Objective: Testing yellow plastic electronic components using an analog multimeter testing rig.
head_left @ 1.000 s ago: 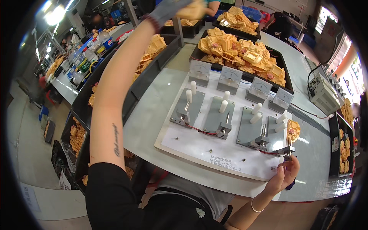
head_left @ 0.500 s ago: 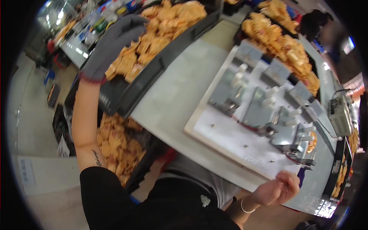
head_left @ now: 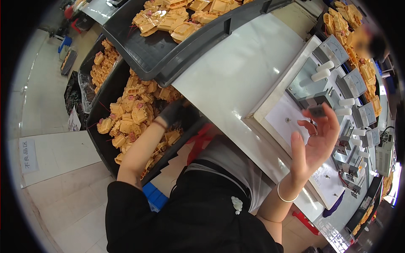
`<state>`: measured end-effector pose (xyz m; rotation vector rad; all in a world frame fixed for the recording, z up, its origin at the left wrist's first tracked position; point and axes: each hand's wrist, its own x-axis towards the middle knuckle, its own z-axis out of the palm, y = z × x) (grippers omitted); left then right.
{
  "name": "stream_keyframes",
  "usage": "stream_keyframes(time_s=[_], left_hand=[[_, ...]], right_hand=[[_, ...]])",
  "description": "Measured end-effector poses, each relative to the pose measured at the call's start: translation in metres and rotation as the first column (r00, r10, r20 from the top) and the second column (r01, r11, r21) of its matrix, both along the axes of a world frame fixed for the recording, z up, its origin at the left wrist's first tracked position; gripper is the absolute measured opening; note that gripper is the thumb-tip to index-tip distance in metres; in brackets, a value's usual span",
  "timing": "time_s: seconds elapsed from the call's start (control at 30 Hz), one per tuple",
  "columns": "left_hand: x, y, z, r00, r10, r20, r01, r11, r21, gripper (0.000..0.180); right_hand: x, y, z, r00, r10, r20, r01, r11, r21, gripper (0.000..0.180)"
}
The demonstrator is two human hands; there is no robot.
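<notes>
My left hand [head_left: 172, 114], in a dark grey glove, reaches down into a black bin [head_left: 100, 141] of pale orange plastic housings [head_left: 134, 111], below the table's edge. Its fingers are lost in shadow, so any hold is hidden. My bare right hand [head_left: 315, 145] is raised over the near side of a test fixture [head_left: 278, 99], thumb and fingers apart and curved. A dark grey patch shows at one fingertip; I cannot make out whether it is a finger cover or a fixture part. White-handled clamps [head_left: 321, 75] and panel meters [head_left: 333, 49] stand on the fixture.
A black tray [head_left: 143, 63] with more housings overhangs the table's left edge. Further housings fill a tray [head_left: 333, 23] behind the meters. A lined bin [head_left: 86, 86] stands at left. A blue container [head_left: 155, 198] sits on the floor. A grey instrument [head_left: 384, 156] is at far right.
My left hand has moved from the upper tray down into the lower bin. My right hand has risen from the fixture's near corner, and its curled fingers have spread. The view has shifted.
</notes>
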<state>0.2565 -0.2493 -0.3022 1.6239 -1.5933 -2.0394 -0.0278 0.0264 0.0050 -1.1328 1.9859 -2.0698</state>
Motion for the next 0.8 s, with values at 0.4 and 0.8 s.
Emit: stream_keyframes(time_s=[0.4, 0.8], left_hand=[[0.058, 0.074, 0.127, 0.552, 0.455, -0.698, 0.149, 0.771, 0.62, 0.039], [-0.085, 0.091, 0.279, 0.25, 0.018, -0.968, 0.355, 0.928, 0.109, 0.051]], right_hand=[[-0.003, -0.006, 0.003, 0.997, 0.041, -0.067, -0.035, 0.995, 0.091, 0.045], [-0.003, -0.002, 0.003, 0.993, 0.055, -0.108, -0.044, 0.994, 0.103, 0.039]])
